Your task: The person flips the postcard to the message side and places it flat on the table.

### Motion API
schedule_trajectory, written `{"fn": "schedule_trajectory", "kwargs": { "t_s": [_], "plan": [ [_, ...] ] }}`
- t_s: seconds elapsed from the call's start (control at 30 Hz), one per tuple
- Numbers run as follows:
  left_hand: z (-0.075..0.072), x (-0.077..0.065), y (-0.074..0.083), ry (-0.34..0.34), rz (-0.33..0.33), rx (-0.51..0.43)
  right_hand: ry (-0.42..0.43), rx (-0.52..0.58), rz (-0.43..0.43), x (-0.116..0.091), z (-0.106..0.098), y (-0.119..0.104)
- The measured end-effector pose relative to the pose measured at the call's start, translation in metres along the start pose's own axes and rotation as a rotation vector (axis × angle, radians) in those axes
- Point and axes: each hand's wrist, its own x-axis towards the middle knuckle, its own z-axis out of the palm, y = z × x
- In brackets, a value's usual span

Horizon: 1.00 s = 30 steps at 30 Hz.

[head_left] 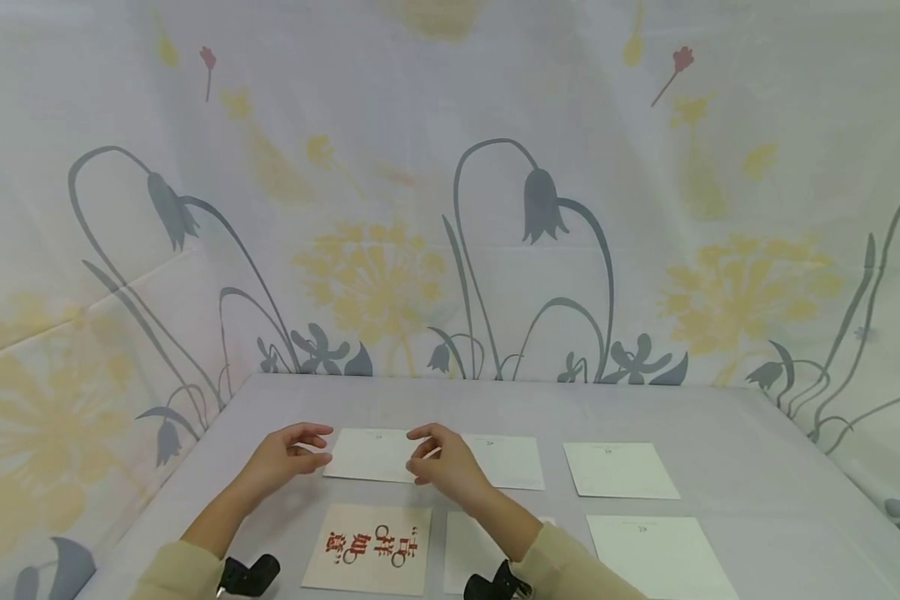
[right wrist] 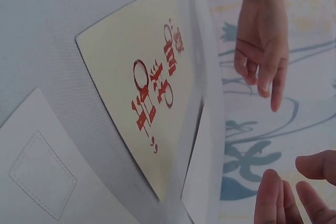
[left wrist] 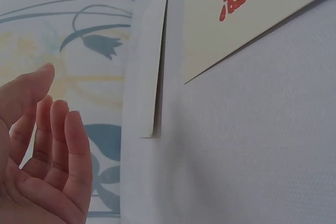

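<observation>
My left hand (head_left: 288, 454) hovers at the left end of a blank-looking white card (head_left: 375, 457) in the back row. Over that card's right end is my right hand (head_left: 446, 467), which hides part of it. Fingers of both hands are loosely bent, and nothing is between them; the left wrist view shows the left hand (left wrist: 47, 156) apart from the cards. In front of the back-left card lies a cream card with red characters (head_left: 367, 550). The right wrist view shows the right hand (right wrist: 294, 198) above the table, across from the left hand (right wrist: 262, 51).
More white cards lie in two rows: back middle (head_left: 513, 462), back right (head_left: 618, 469), front right (head_left: 656, 554), and a front middle card (head_left: 461, 550) partly covered by my right forearm. A pale cloth covers the table (head_left: 735, 442). A flower-printed curtain (head_left: 390, 167) hangs behind it.
</observation>
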Motion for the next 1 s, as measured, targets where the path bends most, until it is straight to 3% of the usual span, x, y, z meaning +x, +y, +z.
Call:
{"fn": "schedule_trajectory", "kwargs": {
  "t_s": [0.27,0.43,0.63,0.83,1.0],
  "plan": [
    [-0.001,-0.016,0.003,-0.022,0.036,0.011,-0.025,-0.065,-0.029,-0.012,0.004,-0.004],
    [-0.001,-0.025,0.001,-0.070,0.067,0.003,-0.043,-0.122,-0.058,-0.019,0.004,-0.005],
    [-0.001,-0.034,-0.005,-0.128,0.174,0.037,-0.084,-0.174,-0.120,-0.027,0.006,-0.004],
    [-0.001,-0.043,-0.013,-0.177,0.290,0.145,-0.167,-0.192,-0.178,-0.033,0.007,-0.001],
    [-0.001,-0.049,-0.020,-0.202,0.415,0.225,-0.235,-0.287,-0.194,-0.038,0.007,0.001]
  ]
}}
